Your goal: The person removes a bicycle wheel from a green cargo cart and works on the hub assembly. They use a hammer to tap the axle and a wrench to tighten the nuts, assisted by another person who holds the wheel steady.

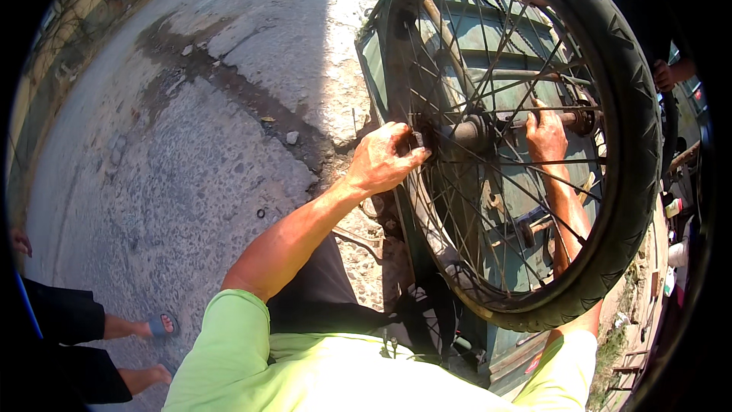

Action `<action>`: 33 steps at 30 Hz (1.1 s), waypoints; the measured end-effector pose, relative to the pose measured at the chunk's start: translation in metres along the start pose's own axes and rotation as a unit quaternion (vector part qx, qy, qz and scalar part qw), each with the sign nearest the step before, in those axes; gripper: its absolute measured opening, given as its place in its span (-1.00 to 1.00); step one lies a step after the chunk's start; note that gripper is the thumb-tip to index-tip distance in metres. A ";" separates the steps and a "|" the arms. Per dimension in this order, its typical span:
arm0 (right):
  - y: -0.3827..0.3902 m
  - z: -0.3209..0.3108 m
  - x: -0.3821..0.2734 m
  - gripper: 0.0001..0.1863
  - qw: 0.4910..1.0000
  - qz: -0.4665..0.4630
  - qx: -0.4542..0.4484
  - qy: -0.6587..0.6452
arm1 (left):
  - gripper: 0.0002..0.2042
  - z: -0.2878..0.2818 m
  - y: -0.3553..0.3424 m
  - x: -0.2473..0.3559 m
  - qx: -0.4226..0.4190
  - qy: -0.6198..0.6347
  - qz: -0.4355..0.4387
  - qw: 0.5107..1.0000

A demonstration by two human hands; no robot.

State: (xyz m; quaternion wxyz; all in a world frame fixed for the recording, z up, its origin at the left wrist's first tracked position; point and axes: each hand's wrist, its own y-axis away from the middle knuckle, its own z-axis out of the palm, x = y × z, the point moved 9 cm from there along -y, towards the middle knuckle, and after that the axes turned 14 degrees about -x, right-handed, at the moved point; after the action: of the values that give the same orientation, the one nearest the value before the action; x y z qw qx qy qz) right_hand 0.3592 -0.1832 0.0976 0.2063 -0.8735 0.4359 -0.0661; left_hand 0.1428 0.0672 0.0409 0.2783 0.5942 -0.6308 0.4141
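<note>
A spoked wheel with a black tyre [639, 107] stands tilted across the right side of the head view. At the near end of its hub [469, 134], my left hand [383, 159] has its thumb and fingers closed around a small dark metal fitting [418, 140]. Seen through the spokes, my right hand [547, 137] grips the rusty axle [570, 120] on the far side, index finger raised. Behind the wheel are metal frame tubes, a chain and a weathered green board [509, 38].
Cracked concrete [168, 160] with small stones spreads across the left. Another person's legs and sandalled foot [162, 325] are at lower left. A co-worker's hand [667, 75] holds something dark at upper right. Small containers and clutter [675, 255] line the far right edge.
</note>
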 end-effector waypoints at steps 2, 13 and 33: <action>0.000 0.000 -0.001 -0.69 1.000 0.010 -0.012 -0.003 | -0.62 -0.003 0.003 0.009 0.028 -0.073 0.051 0.996; 0.002 -0.006 0.002 -0.68 0.999 0.026 -0.023 0.003 | -0.60 -0.001 0.001 0.019 0.035 -0.186 0.108 0.976; -0.001 0.003 0.000 -0.75 1.000 -0.001 -0.002 0.002 | -0.50 0.024 0.001 -0.050 -0.024 0.268 -0.182 0.946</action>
State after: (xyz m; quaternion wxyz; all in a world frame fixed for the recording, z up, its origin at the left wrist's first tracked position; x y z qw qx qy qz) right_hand 0.3607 -0.1814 0.0959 0.2035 -0.8744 0.4353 -0.0670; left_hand 0.1521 0.0721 -0.0137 0.5221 0.5589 -0.4241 0.4849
